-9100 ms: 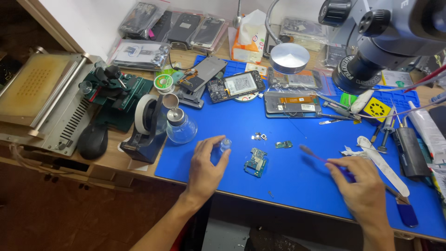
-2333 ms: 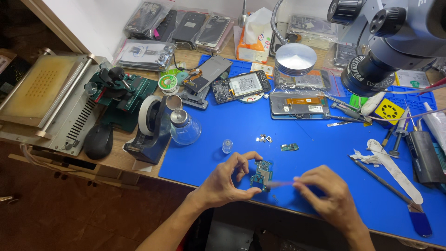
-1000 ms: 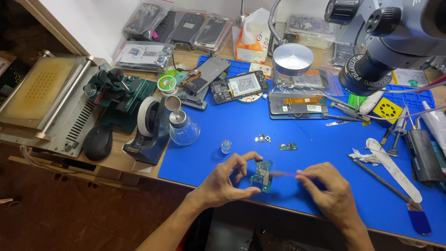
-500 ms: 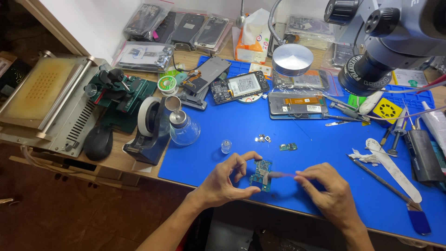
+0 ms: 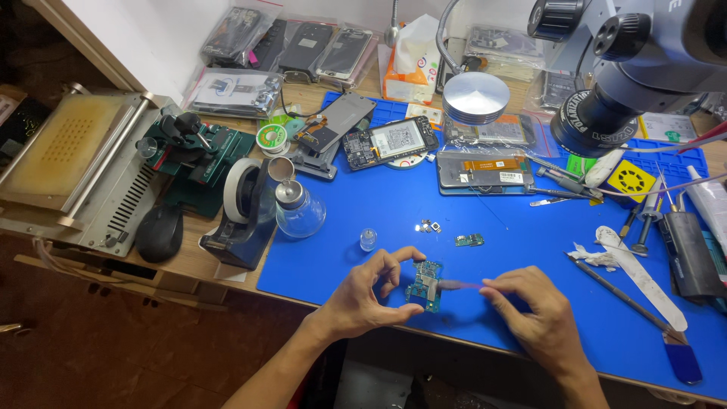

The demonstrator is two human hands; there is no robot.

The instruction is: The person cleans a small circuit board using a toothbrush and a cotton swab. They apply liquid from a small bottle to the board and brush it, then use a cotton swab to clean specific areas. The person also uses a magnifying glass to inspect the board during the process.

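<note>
My left hand [image 5: 371,295] pinches a small blue-green circuit board [image 5: 424,284] at its left edge, just above the blue work mat [image 5: 500,235]. My right hand [image 5: 534,310] grips a thin purple-handled tool [image 5: 458,285] whose tip rests on the board's right side. A tiny clear vial [image 5: 368,239] stands on the mat just beyond my left hand. A smaller green board piece [image 5: 469,240] and a few tiny metal parts [image 5: 429,226] lie farther up the mat.
A microscope head [image 5: 628,60] hangs at the upper right. Opened phones [image 5: 390,142] and a round metal lamp [image 5: 475,97] sit at the back. A tape dispenser [image 5: 242,216], glass bottle [image 5: 297,208], mouse [image 5: 159,231] and heating machine [image 5: 72,167] stand left; hand tools [image 5: 644,265] lie right.
Since nine seconds ago both hands have come together over the board, which my left hand picked up. Over the last second the hands have barely shifted.
</note>
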